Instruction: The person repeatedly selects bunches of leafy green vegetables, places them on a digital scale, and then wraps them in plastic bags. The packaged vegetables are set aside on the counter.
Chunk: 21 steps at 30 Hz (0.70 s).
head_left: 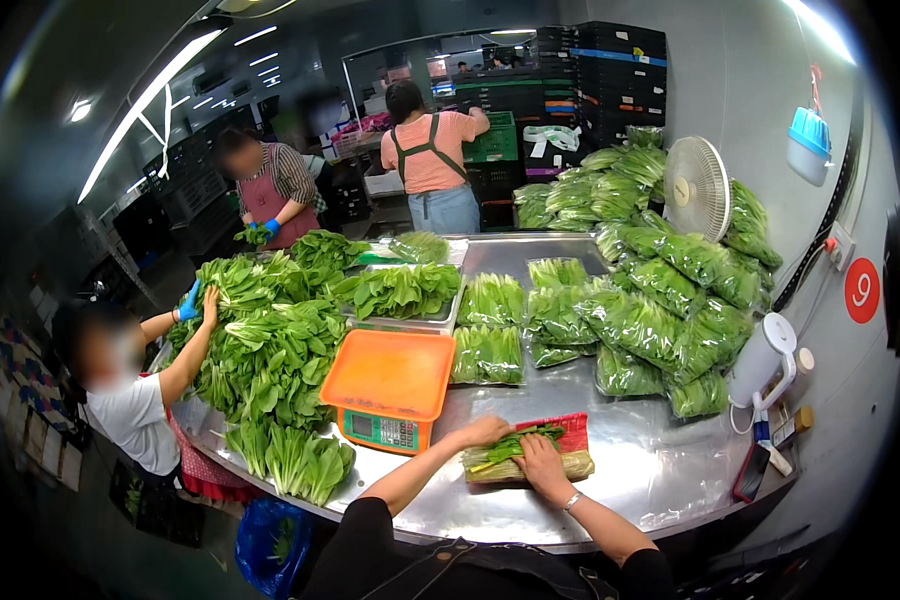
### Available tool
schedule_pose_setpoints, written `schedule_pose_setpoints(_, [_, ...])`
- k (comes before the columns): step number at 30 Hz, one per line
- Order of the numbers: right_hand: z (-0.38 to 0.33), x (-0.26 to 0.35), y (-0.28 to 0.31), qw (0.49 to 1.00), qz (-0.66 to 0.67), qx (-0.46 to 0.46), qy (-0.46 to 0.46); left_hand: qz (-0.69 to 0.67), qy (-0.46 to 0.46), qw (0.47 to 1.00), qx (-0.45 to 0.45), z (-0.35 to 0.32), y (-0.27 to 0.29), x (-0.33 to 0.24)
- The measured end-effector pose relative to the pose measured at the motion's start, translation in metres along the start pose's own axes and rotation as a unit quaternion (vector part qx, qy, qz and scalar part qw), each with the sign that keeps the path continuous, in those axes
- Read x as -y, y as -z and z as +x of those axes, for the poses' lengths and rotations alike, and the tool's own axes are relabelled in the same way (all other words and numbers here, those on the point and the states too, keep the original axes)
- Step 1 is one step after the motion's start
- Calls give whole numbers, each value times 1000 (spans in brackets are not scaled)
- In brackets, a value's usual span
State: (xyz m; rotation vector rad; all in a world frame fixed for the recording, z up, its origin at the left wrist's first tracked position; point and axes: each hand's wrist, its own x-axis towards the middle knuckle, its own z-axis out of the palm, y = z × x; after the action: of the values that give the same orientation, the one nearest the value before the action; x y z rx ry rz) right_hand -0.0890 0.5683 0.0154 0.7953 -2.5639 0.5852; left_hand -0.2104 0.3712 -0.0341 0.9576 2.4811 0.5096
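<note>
Both hands [515, 448] on leafy bundle [515, 447]

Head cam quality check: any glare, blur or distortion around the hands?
Head view: strong fisheye, with the steel table edge bowing and dark vignette at the rim; ceiling strip lights blown out; soft glare on the steel; left hand and right hand on the bagged greens reasonably sharp; co-workers' faces blurred.

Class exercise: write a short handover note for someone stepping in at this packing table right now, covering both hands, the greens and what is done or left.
Left hand and right hand both press a bundle of leafy greens onto a flat block on the steel table.
Orange scale: nothing on it.
Done: bagged greens stacked at right.
Left: loose greens piled at left.
</note>
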Motion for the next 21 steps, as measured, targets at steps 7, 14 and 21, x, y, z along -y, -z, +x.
schedule_pose_setpoints(7, [-3, -2, -5, 999, 35, 23, -9, 92, 23, 995, 22, -57, -2, -59])
schedule_pose_setpoints(14, [33, 25, 35, 970, -130, 146, 143, 205, 7, 978, -25, -64, -28, -58])
schedule_pose_setpoints(21, [60, -39, -14, 923, 102, 372, -5, 63, 33, 952, -298, -110, 15, -103])
